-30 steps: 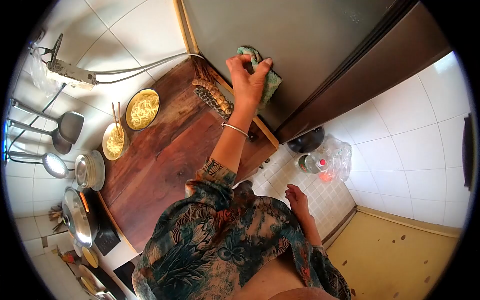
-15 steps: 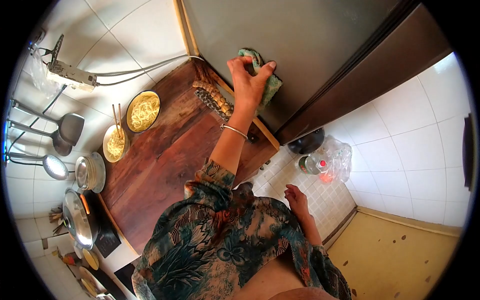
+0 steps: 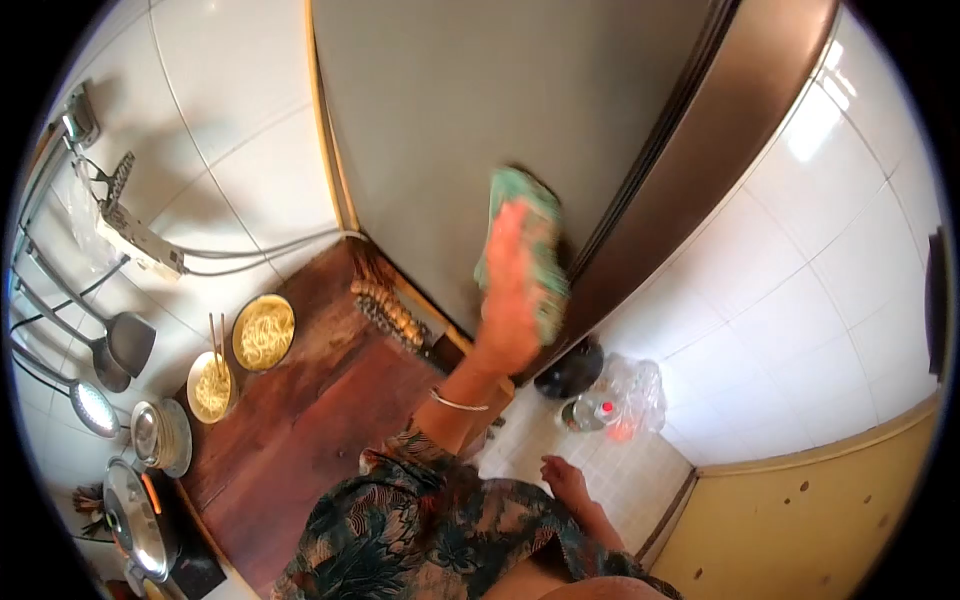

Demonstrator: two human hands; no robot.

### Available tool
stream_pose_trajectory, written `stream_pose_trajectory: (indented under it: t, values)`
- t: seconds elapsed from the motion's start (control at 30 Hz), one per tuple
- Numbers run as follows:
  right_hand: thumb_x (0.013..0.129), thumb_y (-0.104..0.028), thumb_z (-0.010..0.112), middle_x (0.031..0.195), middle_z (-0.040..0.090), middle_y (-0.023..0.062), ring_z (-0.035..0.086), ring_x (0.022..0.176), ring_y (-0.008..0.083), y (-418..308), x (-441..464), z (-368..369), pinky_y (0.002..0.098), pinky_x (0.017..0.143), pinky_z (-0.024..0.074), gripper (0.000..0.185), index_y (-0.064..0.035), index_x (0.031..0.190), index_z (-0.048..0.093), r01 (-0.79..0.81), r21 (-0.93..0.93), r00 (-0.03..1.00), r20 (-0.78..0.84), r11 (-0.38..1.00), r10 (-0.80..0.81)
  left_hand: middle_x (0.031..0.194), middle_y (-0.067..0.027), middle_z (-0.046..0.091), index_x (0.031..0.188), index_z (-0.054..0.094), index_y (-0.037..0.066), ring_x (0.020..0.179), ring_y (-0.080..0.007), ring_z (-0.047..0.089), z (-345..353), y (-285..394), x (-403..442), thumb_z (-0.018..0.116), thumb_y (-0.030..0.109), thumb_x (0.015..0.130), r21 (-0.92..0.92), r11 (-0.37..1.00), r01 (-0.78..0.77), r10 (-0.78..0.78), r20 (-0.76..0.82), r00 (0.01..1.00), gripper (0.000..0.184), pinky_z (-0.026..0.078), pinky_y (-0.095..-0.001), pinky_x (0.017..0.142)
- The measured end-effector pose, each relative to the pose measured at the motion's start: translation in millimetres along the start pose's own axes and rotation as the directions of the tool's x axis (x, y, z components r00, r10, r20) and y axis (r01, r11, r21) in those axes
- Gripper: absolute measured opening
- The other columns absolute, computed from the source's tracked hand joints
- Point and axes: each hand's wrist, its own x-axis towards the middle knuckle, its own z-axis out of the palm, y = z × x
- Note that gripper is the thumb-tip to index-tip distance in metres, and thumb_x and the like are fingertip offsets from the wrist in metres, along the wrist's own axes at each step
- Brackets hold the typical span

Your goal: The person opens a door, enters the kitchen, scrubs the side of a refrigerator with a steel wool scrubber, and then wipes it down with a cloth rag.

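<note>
My left hand (image 3: 512,290), blurred by motion, presses a green patterned cloth (image 3: 522,190) against the tall grey panel (image 3: 430,110), which looks like the side of a refrigerator. The fingers lie along the cloth and point up the panel, and a bracelet circles the wrist. Low on the right, my right hand (image 3: 567,482) hangs beside my body over the tiled floor, its fingers loosely bent and holding nothing. Below the panel lies the wooden counter (image 3: 310,440), with a braided brown-and-grey strip (image 3: 390,312) along its back edge.
Noodles fill a dark-rimmed bowl (image 3: 264,332) and a white bowl (image 3: 210,387) with chopsticks. Stacked bowls (image 3: 160,438) and a lidded pan (image 3: 140,518) stand at left, below hanging utensils (image 3: 125,345). A black pan (image 3: 570,370), a bottle (image 3: 585,413) and a plastic bag (image 3: 637,395) are on the floor.
My view has tilted up, so the counter sits lower. My left hand has gone from pinching the bunched cloth to lying along it, and the cloth is more spread out, nearer the panel's brown edge.
</note>
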Motion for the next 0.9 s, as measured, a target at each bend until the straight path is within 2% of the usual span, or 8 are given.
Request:
stream_pose_trajectory:
  t: [0.03, 0.1, 0.2, 0.57, 0.67, 0.77, 0.83, 0.9]
  values:
    - [0.082, -0.012, 0.059, 0.085, 0.066, 0.011, 0.065, 0.078, 0.0205, -2.0, -0.7, -3.1, 0.0319, 0.071, 0.0506, 0.029, -0.0058, 0.109, 0.056, -0.036, 0.058, 0.999, 0.007, 0.998, 0.036, 0.137, -0.025, 0.028, 0.13, 0.033, -0.005, 0.127, -0.0438, 0.024, 10.8, 8.4, -1.8, 0.051, 0.015, 0.078, 0.231, 0.968, -0.095, 0.072, 0.106, 0.992, 0.058, 0.019, -0.0531, 0.103]
    - [0.084, -0.022, 0.054, 0.08, 0.063, 0.0171, 0.062, 0.075, 0.0331, 1.5, 3.3, -3.2, 0.0402, 0.066, 0.0482, 0.026, -0.0091, 0.105, 0.059, 0.066, 0.076, 0.997, -0.051, 0.995, -0.062, 0.136, -0.0245, 0.029, 0.128, 0.036, -0.003, 0.125, -0.0437, 0.027, 17.5, -4.8, -8.9, 0.058, 0.02, 0.075, 0.279, 0.933, -0.227, 0.209, 0.095, 0.973, 0.062, 0.023, -0.0537, 0.099]
    - [0.082, -0.015, 0.058, 0.083, 0.066, 0.0104, 0.065, 0.077, 0.0217, 7.3, 10.6, -7.1, 0.0322, 0.069, 0.0502, 0.028, -0.0061, 0.108, 0.057, 0.129, -0.054, 0.992, -0.008, 0.99, -0.13, 0.139, -0.0233, 0.025, 0.128, 0.036, -0.003, 0.124, -0.0463, 0.025, 13.8, -10.8, 1.8, 0.054, 0.022, 0.08, 0.356, 0.882, -0.309, 0.271, 0.154, 0.95, 0.057, 0.022, -0.0533, 0.099]
    - [0.083, -0.025, 0.053, 0.086, 0.064, 0.0142, 0.061, 0.081, 0.0333, -6.2, 28.3, -18.4, 0.0402, 0.071, 0.0484, 0.028, -0.0111, 0.106, 0.059, 0.142, -0.04, 0.981, 0.135, 0.989, -0.135, 0.133, -0.0179, 0.036, 0.124, 0.042, 0.002, 0.123, -0.0364, 0.032, -20.0, 53.9, 196.9, 0.063, 0.021, 0.073, 0.446, 0.663, -0.602, 0.603, 0.158, 0.782, 0.058, 0.03, -0.0467, 0.097]
    - [0.083, -0.025, 0.053, 0.086, 0.064, 0.0138, 0.061, 0.081, 0.0332, -5.9, 32.7, -21.4, 0.0405, 0.071, 0.0485, 0.028, -0.0116, 0.106, 0.059, 0.138, -0.051, 0.98, 0.153, 0.989, -0.128, 0.123, -0.0161, 0.048, 0.115, 0.051, 0.004, 0.115, -0.0337, 0.041, -31.0, 56.4, 249.2, 0.059, 0.025, 0.077, 0.547, 0.616, -0.567, 0.56, 0.202, 0.803, 0.044, 0.035, -0.044, 0.092]
    - [0.083, -0.025, 0.053, 0.086, 0.064, 0.014, 0.062, 0.081, 0.0331, -9.5, 37.3, -21.4, 0.0407, 0.071, 0.0484, 0.027, -0.0117, 0.106, 0.06, 0.152, -0.065, 0.979, 0.149, 0.986, -0.141, 0.111, -0.0126, 0.058, 0.104, 0.058, 0.007, 0.106, -0.0303, 0.05, -51.5, 57.3, 295.5, 0.055, 0.028, 0.08, 0.523, 0.733, -0.436, 0.301, 0.326, 0.896, 0.032, 0.039, -0.0411, 0.088]
    - [0.083, -0.025, 0.053, 0.085, 0.064, 0.0143, 0.062, 0.08, 0.0331, -9.7, 42.8, -21.4, 0.0408, 0.071, 0.0484, 0.027, -0.0114, 0.106, 0.06, 0.14, -0.071, 0.982, 0.14, 0.988, -0.129, 0.104, -0.0078, 0.062, 0.099, 0.061, 0.01, 0.099, -0.0269, 0.055, -58.4, 21.0, 323.0, 0.053, 0.028, 0.082, 0.358, 0.705, -0.612, 0.604, 0.149, 0.783, 0.026, 0.042, -0.0395, 0.085]
    - [0.083, -0.024, 0.052, 0.084, 0.064, 0.0148, 0.062, 0.08, 0.0333, -7.8, 48.3, -20.9, 0.041, 0.071, 0.0483, 0.027, -0.0108, 0.106, 0.059, 0.106, -0.07, 0.985, 0.142, 0.992, -0.095, 0.112, -0.0111, 0.058, 0.107, 0.058, 0.008, 0.106, -0.0284, 0.051, -76.5, 4.6, 367.3, 0.049, 0.028, 0.086, 0.427, 0.716, -0.552, 0.41, 0.383, 0.828, 0.031, 0.039, -0.0383, 0.091]
